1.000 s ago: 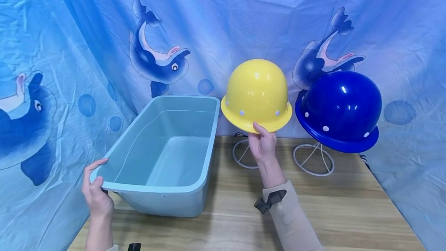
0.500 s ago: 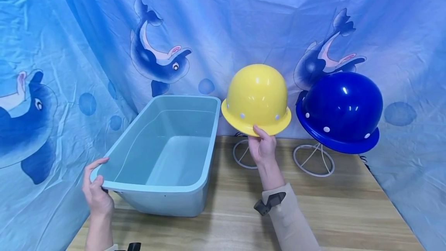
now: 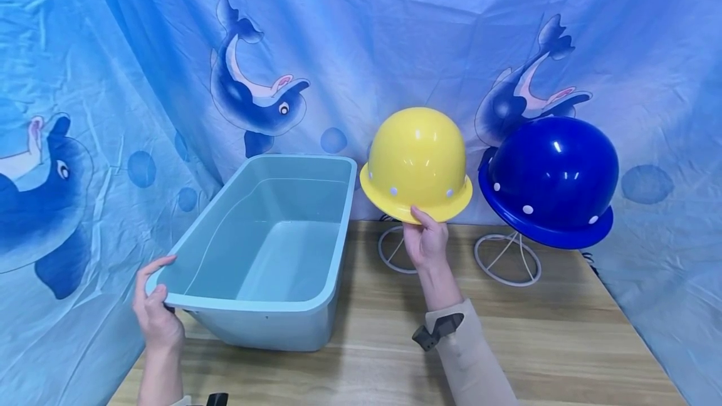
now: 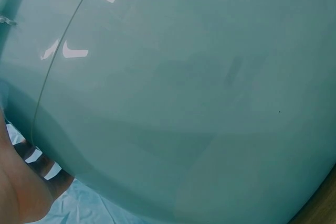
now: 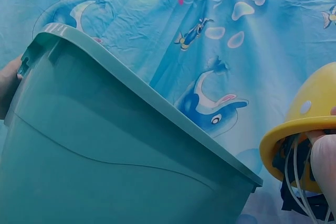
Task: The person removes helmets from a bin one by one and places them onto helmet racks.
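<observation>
My left hand point(image 3: 159, 312) grips the near-left corner of a light blue plastic tub point(image 3: 333, 268), thumb and fingers about its rim. In the left wrist view the fingers show only partly, beside the tub wall point(image 4: 157, 87). My right hand point(image 3: 427, 242) holds the front brim of a yellow hard hat point(image 3: 417, 161), thumb on top, the other fingers hidden beneath. The right wrist view shows the hat point(image 5: 315, 98) from the side, with straps and pale stand wires point(image 5: 296, 177) below it. Whether the hat rests fully on its stand, I cannot tell.
A blue hard hat point(image 3: 555, 174) sits tilted on a white wire stand point(image 3: 531, 282) at the right. Another wire stand point(image 3: 389, 262) has its ring base under the yellow hat. All stand on a wooden table point(image 3: 383, 356), before a dolphin-print curtain point(image 3: 361, 49).
My right hand and the yellow hard hat have come down a little, mostly in the first half second. The left hand, tub and blue hat stay where they were.
</observation>
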### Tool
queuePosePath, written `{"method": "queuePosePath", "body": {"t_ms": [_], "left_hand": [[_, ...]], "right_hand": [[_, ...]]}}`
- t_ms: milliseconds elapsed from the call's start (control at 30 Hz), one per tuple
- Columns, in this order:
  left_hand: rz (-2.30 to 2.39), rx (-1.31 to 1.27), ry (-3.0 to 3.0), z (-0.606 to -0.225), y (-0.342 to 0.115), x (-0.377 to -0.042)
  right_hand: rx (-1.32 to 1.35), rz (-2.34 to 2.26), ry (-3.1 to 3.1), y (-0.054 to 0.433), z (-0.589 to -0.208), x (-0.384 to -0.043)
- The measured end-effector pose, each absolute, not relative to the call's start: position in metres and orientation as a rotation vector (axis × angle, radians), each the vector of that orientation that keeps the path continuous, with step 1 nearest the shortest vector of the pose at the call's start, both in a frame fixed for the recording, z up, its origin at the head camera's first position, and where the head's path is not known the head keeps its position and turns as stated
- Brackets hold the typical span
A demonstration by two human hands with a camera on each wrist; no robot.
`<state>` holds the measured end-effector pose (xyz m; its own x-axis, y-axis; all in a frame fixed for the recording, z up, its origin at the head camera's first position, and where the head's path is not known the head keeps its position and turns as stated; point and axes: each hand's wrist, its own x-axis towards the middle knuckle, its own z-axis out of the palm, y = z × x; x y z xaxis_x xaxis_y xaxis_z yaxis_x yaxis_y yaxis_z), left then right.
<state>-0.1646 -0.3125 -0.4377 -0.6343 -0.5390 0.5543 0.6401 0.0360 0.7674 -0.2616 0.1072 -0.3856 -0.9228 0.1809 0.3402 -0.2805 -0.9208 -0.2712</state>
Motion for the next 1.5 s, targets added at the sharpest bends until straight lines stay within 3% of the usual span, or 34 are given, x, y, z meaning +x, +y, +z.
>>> {"method": "queuePosePath", "body": {"t_ms": [533,1000,1500], "left_hand": [[-1.699,-0.081,-1.434,-0.425,-0.312,-0.172],[-1.723,-0.219,-1.299,-0.427,-0.324,-0.183],[-1.717,-0.057,-1.424,-0.435,-0.316,-0.166]], "right_hand": [[0.444,2.825,-0.463,0.102,-0.386,-0.274],[0.157,2.771,-0.798,0.102,-0.383,-0.271],[-0.022,2.755,-1.079,0.120,-0.410,-0.248]]}}
